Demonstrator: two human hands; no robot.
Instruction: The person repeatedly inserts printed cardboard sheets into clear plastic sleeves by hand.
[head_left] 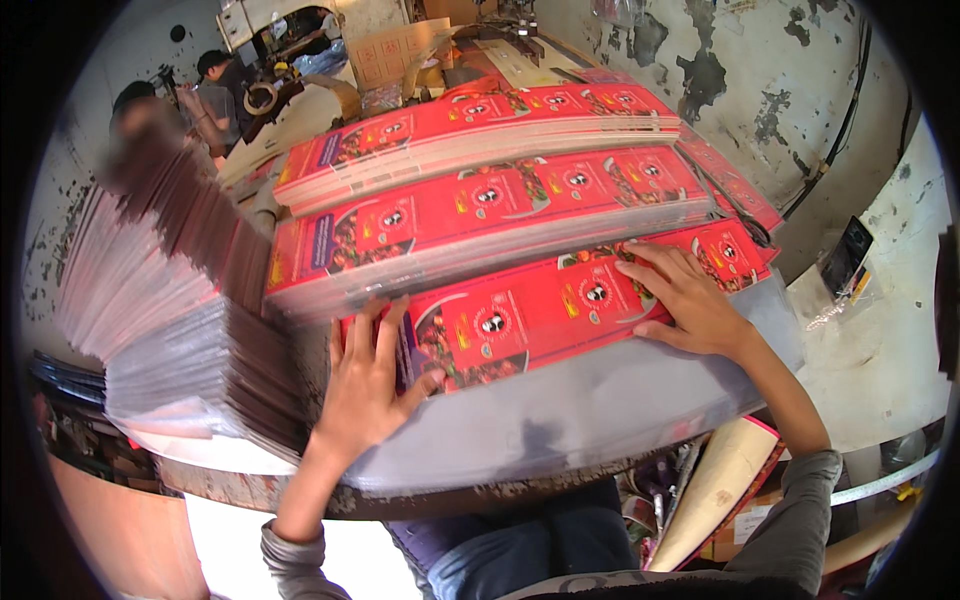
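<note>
Your left hand (pixel 362 385) lies flat, fingers spread, against the near stack's (pixel 560 305) left end; your right hand (pixel 690 300) presses open-palmed on its top, grasping nothing. That red stack sits on the table (pixel 560 420), seemingly being squared. Two stacks (pixel 490 215) behind look tidy already; a fanned grey pile (pixel 180 330) waits left.

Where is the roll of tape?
In the head view, the tape roll sits far back at upper left, beside another person, behind the red stacks.
</note>
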